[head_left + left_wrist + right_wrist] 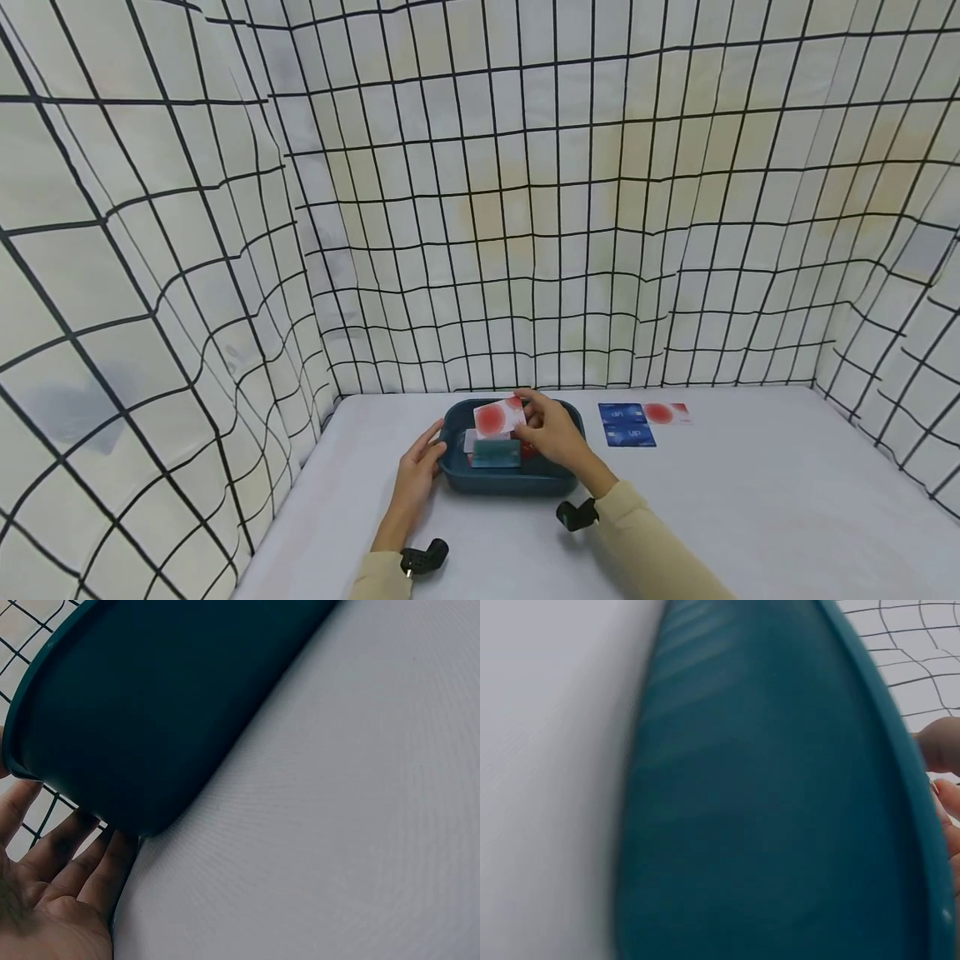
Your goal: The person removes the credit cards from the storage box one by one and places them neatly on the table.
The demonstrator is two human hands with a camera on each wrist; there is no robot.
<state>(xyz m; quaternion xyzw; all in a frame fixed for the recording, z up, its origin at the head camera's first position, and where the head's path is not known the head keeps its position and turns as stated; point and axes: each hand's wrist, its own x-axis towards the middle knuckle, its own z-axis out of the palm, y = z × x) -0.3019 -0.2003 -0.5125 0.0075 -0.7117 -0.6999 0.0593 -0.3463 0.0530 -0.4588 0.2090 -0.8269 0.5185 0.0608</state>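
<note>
A white card with red round blots [491, 419] is pinched between the thumb and fingers of my right hand [557, 433], tilted above a dark teal plastic tub [480, 483]. Inside the tub lie more cards, among them a teal card [497, 454] at the front and red ones partly hidden beneath. My left hand [416, 471] holds the tub's left rim, its thumb at the edge and its fingers [105, 874] against the outer wall. In the right wrist view the tub's wall fills the middle, and only part of the right hand [946, 795] shows past the rim.
Right of the tub, two blue cards [628, 435] lie one in front of the other on the white table [750, 500], with a red-and-white card [667, 414] beside the rear one. White walls with a black grid [577, 250] enclose the table's back and sides.
</note>
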